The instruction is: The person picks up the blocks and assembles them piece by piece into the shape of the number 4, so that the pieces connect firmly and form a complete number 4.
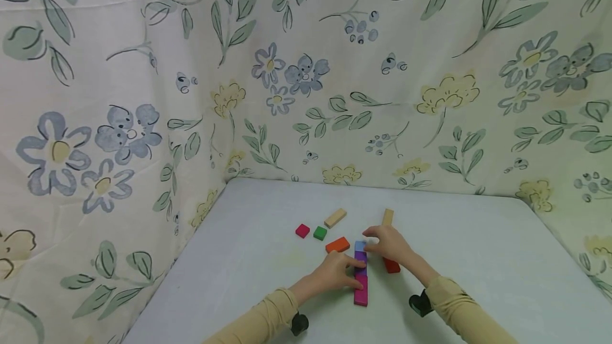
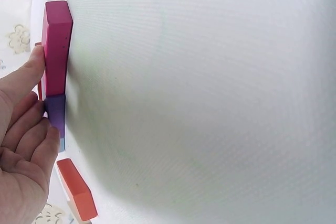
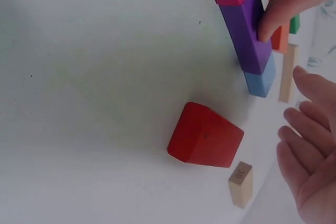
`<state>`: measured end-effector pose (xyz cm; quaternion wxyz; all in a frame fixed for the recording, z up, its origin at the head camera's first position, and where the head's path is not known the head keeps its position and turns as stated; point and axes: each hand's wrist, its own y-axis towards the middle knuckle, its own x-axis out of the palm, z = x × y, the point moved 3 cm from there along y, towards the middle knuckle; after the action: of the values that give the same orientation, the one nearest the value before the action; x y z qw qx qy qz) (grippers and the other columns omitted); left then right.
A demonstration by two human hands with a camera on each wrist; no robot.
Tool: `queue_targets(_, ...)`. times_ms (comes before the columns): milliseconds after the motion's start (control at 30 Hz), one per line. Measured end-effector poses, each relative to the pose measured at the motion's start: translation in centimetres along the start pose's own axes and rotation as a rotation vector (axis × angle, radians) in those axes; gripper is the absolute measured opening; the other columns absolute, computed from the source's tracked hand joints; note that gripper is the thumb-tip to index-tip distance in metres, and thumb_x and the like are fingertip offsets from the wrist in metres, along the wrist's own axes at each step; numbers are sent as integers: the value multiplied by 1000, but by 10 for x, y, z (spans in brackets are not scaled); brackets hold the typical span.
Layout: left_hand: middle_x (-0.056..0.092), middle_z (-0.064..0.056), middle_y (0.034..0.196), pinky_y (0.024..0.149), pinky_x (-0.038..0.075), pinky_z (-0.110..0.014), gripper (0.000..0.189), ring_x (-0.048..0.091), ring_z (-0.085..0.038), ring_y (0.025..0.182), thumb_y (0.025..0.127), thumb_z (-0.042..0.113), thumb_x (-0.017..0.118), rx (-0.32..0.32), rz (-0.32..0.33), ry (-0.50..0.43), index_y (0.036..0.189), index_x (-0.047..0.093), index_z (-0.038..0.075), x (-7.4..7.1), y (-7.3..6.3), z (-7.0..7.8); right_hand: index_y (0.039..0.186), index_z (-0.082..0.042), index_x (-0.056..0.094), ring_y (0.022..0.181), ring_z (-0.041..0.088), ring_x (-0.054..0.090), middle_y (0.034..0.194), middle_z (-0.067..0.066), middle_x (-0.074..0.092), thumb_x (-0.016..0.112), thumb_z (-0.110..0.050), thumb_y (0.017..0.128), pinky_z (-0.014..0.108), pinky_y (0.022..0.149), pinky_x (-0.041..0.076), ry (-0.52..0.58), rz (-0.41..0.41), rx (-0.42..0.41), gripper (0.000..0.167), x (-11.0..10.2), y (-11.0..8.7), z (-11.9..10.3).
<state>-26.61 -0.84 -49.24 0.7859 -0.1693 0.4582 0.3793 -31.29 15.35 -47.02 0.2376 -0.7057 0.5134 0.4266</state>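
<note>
Tan sleeves (image 1: 258, 316), purple block (image 3: 244, 38) between red block (image 3: 205, 137) and orange block (image 1: 337, 244), floral cloth (image 1: 191, 121)

Head view: even, diffuse light on the pale tabletop (image 1: 468, 243); faint, soft-edged shadows below the hands (image 1: 333, 272). Left wrist view: bright — broad grey shadow beside the blocks (image 2: 59, 53), right edge darker. Right wrist view: dimmer, greyer — fine detail slightly soft.

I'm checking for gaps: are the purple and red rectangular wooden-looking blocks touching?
Apart. The right wrist view shows white tabletop between the purple block and the red block.
</note>
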Motion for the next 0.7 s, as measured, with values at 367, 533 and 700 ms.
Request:
queue_targets(367,69,1,116,61,34,-10,44,48,0,77,75,29,80,-24,-14,-28,115,70,15,0,0,2,116,0,65,102,35,64,113,18,68,75,-20,81,44,82,54,-27,86,18,42,-27,-8,-12)
queue_targets(533,68,1,119,65,38,-10,43,50,0,82,74,29,81,-52,-23,-35,115,71,17,0,0,1,116,1,65,96,35,66,113,19,68,74,-21,81,43,79,55,-27,152,14,43,-39,-15,-13)
queue_targets(700,67,1,119,63,37,-10,43,48,1,80,73,29,81,-54,-17,-39,114,71,17,0,0,1,116,2,65,99,36,64,112,19,68,74,-22,82,48,83,53,-47,203,5,43,-46,-22,-11)
